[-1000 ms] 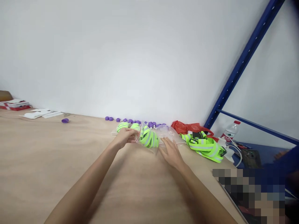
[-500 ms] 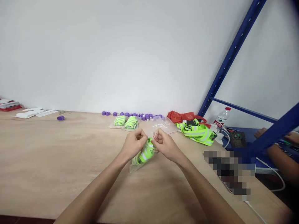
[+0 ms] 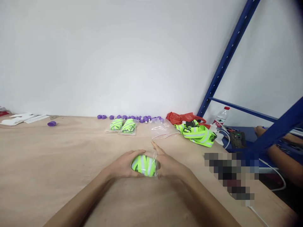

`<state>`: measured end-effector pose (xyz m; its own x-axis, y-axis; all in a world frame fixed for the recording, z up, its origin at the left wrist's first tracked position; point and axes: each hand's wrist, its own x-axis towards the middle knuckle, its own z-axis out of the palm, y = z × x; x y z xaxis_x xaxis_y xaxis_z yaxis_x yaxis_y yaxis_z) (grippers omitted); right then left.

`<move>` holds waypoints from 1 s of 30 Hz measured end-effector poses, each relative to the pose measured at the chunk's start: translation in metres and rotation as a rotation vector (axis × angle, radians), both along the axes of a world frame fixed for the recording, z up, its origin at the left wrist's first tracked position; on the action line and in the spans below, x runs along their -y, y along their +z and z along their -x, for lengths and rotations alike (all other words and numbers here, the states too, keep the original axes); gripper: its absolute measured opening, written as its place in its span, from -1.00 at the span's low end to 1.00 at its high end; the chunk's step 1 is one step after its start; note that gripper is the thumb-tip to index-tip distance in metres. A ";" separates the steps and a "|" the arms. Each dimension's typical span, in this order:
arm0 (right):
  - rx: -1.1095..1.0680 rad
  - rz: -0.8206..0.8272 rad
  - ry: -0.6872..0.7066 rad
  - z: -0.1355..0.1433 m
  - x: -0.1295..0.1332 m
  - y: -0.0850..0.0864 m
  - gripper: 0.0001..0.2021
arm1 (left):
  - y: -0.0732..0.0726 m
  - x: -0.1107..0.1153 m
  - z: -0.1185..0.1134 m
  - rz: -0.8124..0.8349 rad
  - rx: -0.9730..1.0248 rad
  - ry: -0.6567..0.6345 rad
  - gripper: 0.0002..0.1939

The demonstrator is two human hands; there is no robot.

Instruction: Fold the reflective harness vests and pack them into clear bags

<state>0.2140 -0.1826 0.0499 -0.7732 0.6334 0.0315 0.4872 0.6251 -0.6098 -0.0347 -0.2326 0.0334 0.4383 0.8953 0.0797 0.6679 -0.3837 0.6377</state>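
Observation:
A clear plastic bag with a rolled yellow-green reflective strap (image 3: pixel 144 165) inside is held between my hands, low over the table's middle. My left hand (image 3: pixel 123 163) curves round its left end, thumb on the near side. On the other end, my right hand (image 3: pixel 169 164) grips the bag, with one finger pointing up and away from it. Folds of clear plastic show beside the right palm. Further back lie two more bagged reflective straps (image 3: pixel 129 125) and some flat clear bags (image 3: pixel 163 129). A loose pile of reflective straps (image 3: pixel 197 135) with black buckles is to their right.
Small purple round pieces (image 3: pixel 142 119) line the wall. A red plastic bag (image 3: pixel 181 118) lies behind the straps. At right stand a blue metal frame (image 3: pixel 220 69) and a bottle (image 3: pixel 221 117); another person's arm (image 3: pixel 281 160) is beyond. White sheets (image 3: pixel 21 119) lie at far left.
My hands have gone from pinching the bag's top edge to cupping the bag at both ends. The bag has turned from slanted to roughly level. The whole view has shifted slightly.

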 end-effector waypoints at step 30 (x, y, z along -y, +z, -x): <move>-0.989 0.614 -0.538 0.010 -0.019 -0.042 -0.65 | 0.030 -0.020 0.058 0.318 0.527 0.291 -0.55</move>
<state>0.2039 -0.1638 0.0075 -0.2311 0.9722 0.0363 -0.2338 -0.0193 -0.9721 -0.0931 -0.2122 0.0637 0.1508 0.9861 -0.0702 0.2849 0.0247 0.9582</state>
